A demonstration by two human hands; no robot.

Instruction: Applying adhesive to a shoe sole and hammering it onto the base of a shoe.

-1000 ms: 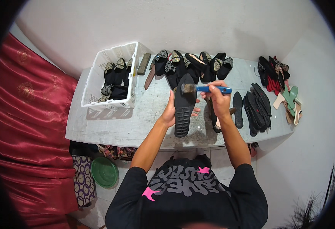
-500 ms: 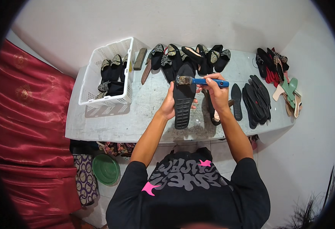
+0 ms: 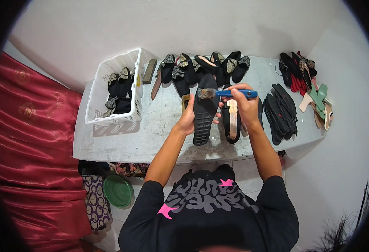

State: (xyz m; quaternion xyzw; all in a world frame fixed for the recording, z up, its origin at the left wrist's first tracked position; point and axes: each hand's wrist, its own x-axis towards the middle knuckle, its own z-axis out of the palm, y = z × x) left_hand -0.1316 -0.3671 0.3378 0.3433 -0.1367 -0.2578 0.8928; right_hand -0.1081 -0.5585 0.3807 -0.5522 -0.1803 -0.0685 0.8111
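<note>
A black shoe sole [image 3: 205, 115] is gripped in my left hand [image 3: 187, 118], its ridged heel part toward me, held above the table. My right hand [image 3: 244, 103] is closed round the blue handle of a paintbrush [image 3: 230, 93]. The stained bristles lie against the upper part of the sole. Just right of the sole, a black shoe [image 3: 232, 124] with a pale inner face rests on the table, partly behind my right hand. Beside my left hand, a yellowish object [image 3: 185, 101] shows in part; its kind is hidden.
On the grey table [image 3: 159, 126], a white plastic crate [image 3: 134, 96] of black shoes stands left. A whetstone-like block [image 3: 150, 72] and a long brown tool [image 3: 156, 86] lie beside it. Black shoes [image 3: 184, 75] line the back. Stacked soles [image 3: 280, 113] and green sandal parts [image 3: 317, 98] lie right.
The brush has moved slightly right and down the sole. My view has shifted a little, and more of the shoe beside the sole now shows.
</note>
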